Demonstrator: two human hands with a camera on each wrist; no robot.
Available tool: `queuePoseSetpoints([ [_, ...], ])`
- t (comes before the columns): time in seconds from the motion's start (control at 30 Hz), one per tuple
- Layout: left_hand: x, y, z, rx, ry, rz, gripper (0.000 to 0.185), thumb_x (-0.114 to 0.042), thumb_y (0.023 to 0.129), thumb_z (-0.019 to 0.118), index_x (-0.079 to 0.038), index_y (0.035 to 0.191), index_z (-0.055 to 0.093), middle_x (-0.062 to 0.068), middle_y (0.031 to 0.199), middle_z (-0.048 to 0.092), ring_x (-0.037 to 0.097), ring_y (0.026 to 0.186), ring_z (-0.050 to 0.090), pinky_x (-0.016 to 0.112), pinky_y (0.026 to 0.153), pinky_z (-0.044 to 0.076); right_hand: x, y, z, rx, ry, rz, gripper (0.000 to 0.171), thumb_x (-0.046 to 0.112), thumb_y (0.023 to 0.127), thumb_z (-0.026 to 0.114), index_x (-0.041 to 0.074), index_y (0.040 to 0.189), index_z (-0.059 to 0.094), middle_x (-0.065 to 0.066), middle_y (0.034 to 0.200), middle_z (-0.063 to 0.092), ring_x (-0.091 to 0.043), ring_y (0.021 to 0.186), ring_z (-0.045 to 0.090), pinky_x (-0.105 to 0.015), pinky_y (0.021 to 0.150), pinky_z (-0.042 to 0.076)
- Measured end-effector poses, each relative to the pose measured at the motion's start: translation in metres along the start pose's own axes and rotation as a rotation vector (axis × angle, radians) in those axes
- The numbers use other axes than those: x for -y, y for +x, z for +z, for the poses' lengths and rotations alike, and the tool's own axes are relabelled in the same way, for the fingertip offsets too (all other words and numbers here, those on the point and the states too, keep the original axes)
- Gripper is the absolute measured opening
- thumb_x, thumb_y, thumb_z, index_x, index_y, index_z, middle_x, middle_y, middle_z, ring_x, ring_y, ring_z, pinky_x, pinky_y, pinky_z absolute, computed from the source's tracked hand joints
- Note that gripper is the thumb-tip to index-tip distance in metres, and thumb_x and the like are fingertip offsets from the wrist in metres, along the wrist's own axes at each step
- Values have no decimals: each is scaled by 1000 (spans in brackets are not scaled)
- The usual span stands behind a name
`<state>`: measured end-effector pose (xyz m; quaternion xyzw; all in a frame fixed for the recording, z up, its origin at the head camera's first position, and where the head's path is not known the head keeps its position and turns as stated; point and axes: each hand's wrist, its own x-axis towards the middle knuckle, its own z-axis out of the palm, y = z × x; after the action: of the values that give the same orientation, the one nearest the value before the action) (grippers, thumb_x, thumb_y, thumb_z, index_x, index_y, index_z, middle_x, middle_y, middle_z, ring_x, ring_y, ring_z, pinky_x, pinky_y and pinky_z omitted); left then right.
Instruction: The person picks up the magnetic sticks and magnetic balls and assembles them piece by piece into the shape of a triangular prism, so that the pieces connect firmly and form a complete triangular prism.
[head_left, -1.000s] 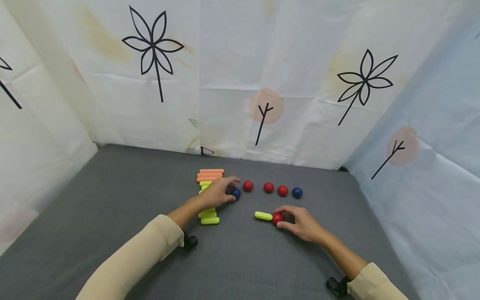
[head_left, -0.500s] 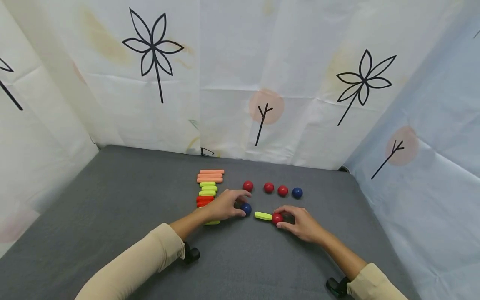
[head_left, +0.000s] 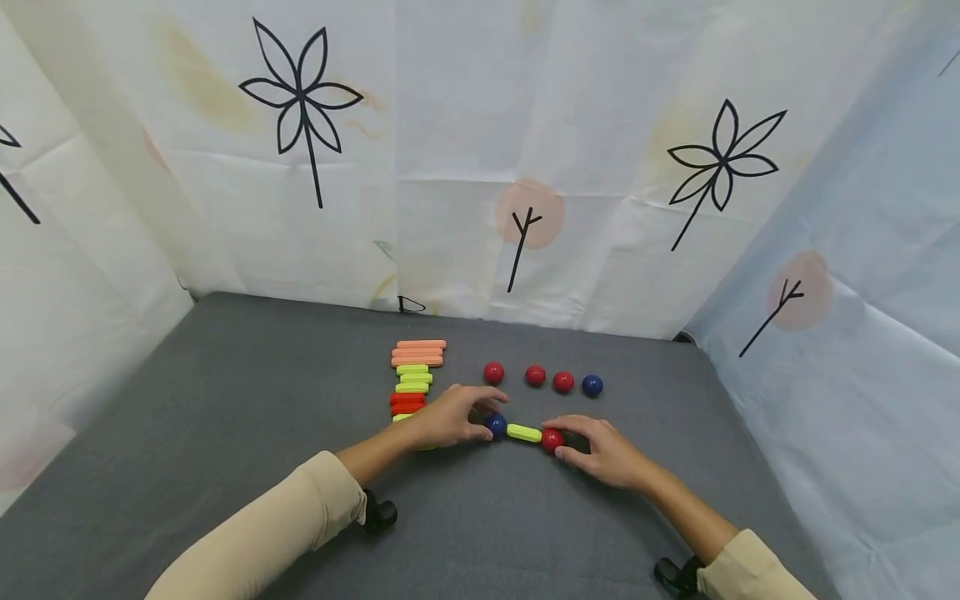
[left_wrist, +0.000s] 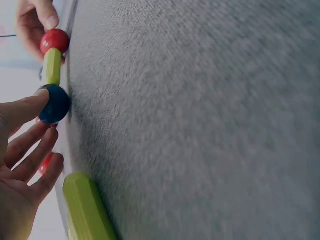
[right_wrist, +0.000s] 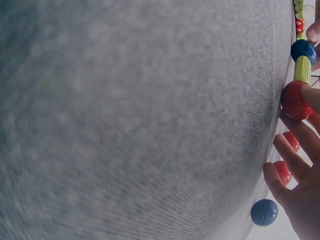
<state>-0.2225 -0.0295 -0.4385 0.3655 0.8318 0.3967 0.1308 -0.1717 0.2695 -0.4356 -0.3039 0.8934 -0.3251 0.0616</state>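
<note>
On the grey tabletop [head_left: 225,433] a blue ball [head_left: 495,426], a yellow-green stick [head_left: 523,432] and a red ball [head_left: 552,440] lie end to end in one line. My left hand [head_left: 487,417] pinches the blue ball at the stick's left end; the left wrist view shows the thumb on the blue ball [left_wrist: 54,104]. At the other end my right hand [head_left: 558,439] pinches the red ball. In the right wrist view the red ball [right_wrist: 295,100] sits against the stick [right_wrist: 302,69], and the blue ball [right_wrist: 304,50] lies beyond it.
A column of flat sticks lies to the left: orange ones [head_left: 420,352], yellow-green ones [head_left: 414,377], red ones [head_left: 408,403]. Behind the hands runs a row of three red balls [head_left: 535,375] and one blue ball [head_left: 592,385]. Printed cloth walls [head_left: 480,167] enclose the table.
My left hand brought the blue ball from beside the back row down to the stick's left end. The right hand stayed on the red ball.
</note>
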Motion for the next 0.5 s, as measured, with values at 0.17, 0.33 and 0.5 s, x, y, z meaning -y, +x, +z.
queuePoseSetpoints([
  [0.17, 4, -20, -14, -65, 18, 48, 49, -7, 87, 77, -4, 133, 59, 7, 116, 70, 18, 105, 67, 36, 91, 53, 1, -1, -2, 16, 2, 21, 39, 23, 95, 70, 8, 130, 64, -3, 127, 66, -25, 120, 60, -53, 99, 46],
  [0.33, 12, -55, -30, -115, 31, 47, 41, -9, 86, 79, -4, 124, 65, 1, 99, 74, 10, 91, 68, 32, 80, 55, 3, -3, -3, 26, -2, 52, 39, 26, 93, 72, 8, 128, 65, -4, 126, 67, -25, 118, 61, -51, 99, 47],
  [0.5, 20, -89, -40, -125, 21, 36, 33, -9, 85, 79, -5, 117, 69, -9, 88, 73, 2, 80, 67, 27, 71, 55, 4, -3, -2, 14, -13, 55, 38, 27, 91, 75, 9, 124, 66, -3, 123, 67, -24, 116, 62, -51, 98, 47],
])
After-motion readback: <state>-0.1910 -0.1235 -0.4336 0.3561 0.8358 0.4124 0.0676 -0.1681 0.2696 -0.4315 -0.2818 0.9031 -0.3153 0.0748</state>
